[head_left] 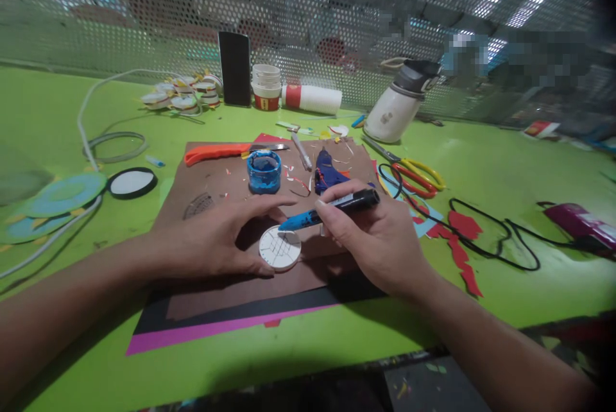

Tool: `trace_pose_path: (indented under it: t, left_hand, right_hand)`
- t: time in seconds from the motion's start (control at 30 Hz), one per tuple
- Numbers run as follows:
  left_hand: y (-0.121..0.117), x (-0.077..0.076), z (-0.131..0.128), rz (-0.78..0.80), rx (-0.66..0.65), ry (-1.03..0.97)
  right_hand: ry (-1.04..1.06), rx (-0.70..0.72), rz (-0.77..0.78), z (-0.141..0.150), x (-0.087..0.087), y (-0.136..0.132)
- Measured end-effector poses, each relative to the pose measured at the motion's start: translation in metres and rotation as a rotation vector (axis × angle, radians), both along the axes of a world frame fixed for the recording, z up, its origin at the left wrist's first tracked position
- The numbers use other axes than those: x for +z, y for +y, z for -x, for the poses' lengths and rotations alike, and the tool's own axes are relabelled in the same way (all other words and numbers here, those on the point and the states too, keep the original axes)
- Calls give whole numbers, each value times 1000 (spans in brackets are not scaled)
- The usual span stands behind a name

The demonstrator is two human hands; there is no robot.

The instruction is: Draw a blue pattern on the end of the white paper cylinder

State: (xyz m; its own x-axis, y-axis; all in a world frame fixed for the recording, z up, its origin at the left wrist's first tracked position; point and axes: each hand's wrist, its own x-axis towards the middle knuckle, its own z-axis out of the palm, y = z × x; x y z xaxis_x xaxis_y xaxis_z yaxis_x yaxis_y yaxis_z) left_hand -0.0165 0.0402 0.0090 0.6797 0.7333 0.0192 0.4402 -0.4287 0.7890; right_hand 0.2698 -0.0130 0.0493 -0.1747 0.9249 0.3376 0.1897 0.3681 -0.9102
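Observation:
My right hand (pixel 370 232) is closed around a marker pen (pixel 353 201) with a blue front end and a black back end. Its tip meets the upper edge of a small white disc (pixel 280 248) marked with dark crossing lines. My left hand (pixel 212 235) curls about the disc's left side, the thumb against its lower edge and the forefinger stretched above it. Under both hands lies a brown sheet (pixel 212 293). Just beyond the disc stands a blue-stained jar (pixel 264 172), with a dark blue glue gun (pixel 328 170) to its right.
An orange-handled cutter (pixel 216 153) and a grey knife (pixel 301 151) lie behind the jar. Scissors (pixel 418 174), red paper scraps (pixel 464 258) and a black cord are on the right. Paper cups (pixel 312 99), a phone (pixel 235 68) and a white bottle (pixel 392 110) stand farther back.

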Motion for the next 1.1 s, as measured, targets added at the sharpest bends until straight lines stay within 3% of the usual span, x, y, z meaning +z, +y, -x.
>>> trace_pose_path:
  t: [1.1]
  left_hand:
    - [-4, 4, -2, 21, 4, -14]
  right_hand:
    - [-93, 5, -91, 0, -3, -1]
